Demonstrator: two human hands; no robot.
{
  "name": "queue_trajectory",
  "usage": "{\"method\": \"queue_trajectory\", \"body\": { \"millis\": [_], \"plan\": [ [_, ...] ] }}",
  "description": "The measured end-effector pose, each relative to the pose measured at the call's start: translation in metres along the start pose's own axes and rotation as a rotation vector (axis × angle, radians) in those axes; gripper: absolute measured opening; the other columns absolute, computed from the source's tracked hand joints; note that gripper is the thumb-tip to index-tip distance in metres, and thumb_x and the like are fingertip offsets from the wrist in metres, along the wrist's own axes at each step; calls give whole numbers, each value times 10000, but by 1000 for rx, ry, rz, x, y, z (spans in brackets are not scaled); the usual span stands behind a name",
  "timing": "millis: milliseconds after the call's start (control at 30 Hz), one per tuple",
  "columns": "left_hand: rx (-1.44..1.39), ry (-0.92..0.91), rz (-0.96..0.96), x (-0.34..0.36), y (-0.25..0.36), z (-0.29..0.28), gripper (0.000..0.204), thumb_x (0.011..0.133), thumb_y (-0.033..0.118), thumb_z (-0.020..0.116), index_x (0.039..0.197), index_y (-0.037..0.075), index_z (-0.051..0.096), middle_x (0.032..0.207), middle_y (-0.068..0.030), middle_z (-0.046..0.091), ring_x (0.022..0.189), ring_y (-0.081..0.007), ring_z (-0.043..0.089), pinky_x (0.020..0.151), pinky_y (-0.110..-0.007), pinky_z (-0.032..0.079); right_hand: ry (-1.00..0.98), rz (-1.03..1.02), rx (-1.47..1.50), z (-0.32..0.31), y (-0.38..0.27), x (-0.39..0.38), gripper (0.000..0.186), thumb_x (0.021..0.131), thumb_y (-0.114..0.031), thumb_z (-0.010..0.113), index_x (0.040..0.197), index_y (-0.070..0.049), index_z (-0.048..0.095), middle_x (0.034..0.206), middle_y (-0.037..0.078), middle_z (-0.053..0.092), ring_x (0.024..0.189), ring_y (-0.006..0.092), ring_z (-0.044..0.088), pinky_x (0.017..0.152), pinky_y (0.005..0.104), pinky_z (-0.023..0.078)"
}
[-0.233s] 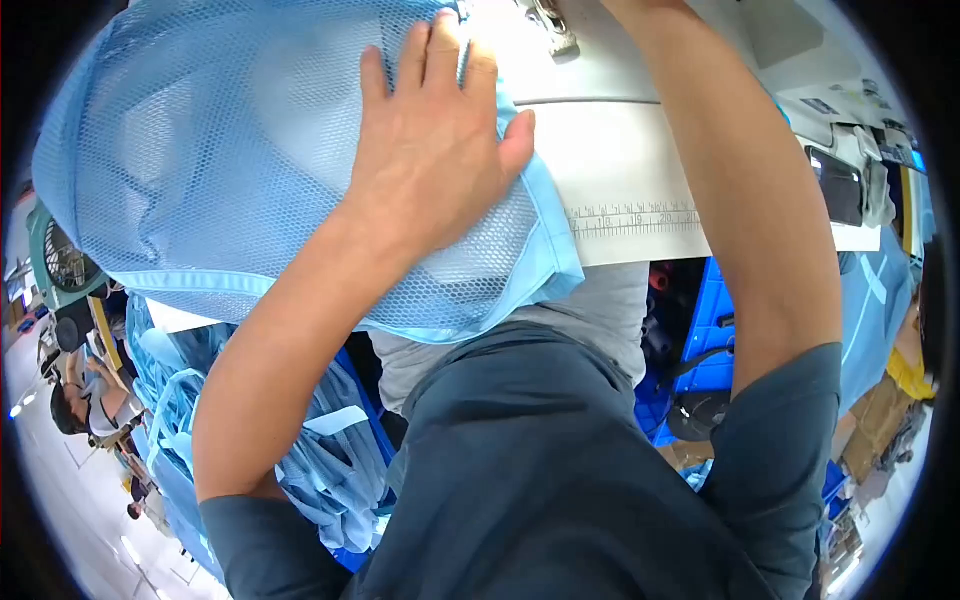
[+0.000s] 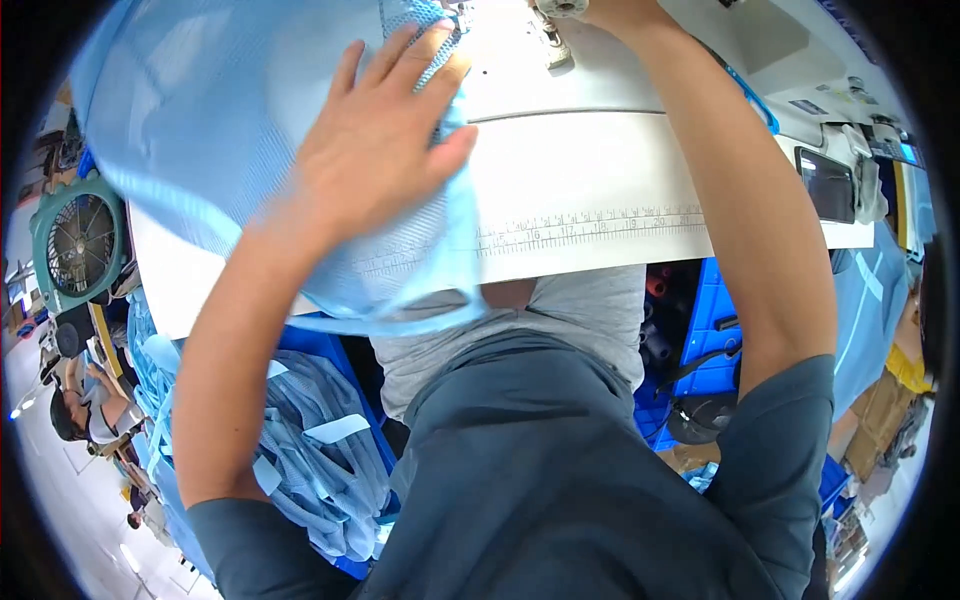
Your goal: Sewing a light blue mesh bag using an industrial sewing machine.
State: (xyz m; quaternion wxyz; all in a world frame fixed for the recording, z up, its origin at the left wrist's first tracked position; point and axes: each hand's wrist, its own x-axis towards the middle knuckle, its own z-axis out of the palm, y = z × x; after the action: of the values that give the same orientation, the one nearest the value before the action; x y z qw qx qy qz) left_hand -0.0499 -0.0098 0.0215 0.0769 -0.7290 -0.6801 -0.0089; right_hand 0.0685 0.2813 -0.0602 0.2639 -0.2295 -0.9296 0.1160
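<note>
— Nearest to the body?
— Dark grey shirt low in the view, both forearms rising from it. Below the bench edge, on the left, a heap of light blue mesh pieces in a blue bin; on the right, blue crates close under the bench.

— And the bench front?
— White bench with a printed ruler strip along the front edge. Bare white surface between the two arms, free for moving.

— Left hand?
— Left hand laid flat, fingers spread, pressing on the light blue mesh fabric. Not clenched, nothing pinched. Fabric spread over the left part of the bench, lower corner hanging over the front edge.

— Right hand?
— Right hand far at the top rim, mostly cut off; cannot tell if grasping or released. Small metal part just beside it.

— Further around?
— Green fan at the far left, beyond the fabric. Dark screen at the far right of the bench.
</note>
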Motion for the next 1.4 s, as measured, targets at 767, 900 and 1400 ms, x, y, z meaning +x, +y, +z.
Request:
{"method": "queue_trajectory", "body": {
  "millis": [767,900,1400],
  "plan": [
    [-185,334,13,12,-17,40,363,956,88,664,1312,43,719,1419,-66,669,1320,-303,590,1161,-437,463,175,80,-276,-79,-101,-89,244,925,-287,772,1106,-124,786,1066,79,751,942,302,709,837,437,563],
    [-223,333,27,13,-21,40,367,939,83,673,1300,42,721,1414,-64,672,1314,-293,593,1137,-422,487,67,-221,-195,-72,-117,-87,287,962,-184,704,1245,-184,756,1229,-9,717,1044,246,694,1017,483,480],
    [-273,335,-16,14,-16,34,424,874,42,663,1297,33,687,1385,-80,671,1281,-291,598,1095,-420,500,36,-231,-311,-58,-126,-86,247,869,-160,681,1079,-122,804,876,84,745,1111,318,643,1008,496,436]
  ]
}}
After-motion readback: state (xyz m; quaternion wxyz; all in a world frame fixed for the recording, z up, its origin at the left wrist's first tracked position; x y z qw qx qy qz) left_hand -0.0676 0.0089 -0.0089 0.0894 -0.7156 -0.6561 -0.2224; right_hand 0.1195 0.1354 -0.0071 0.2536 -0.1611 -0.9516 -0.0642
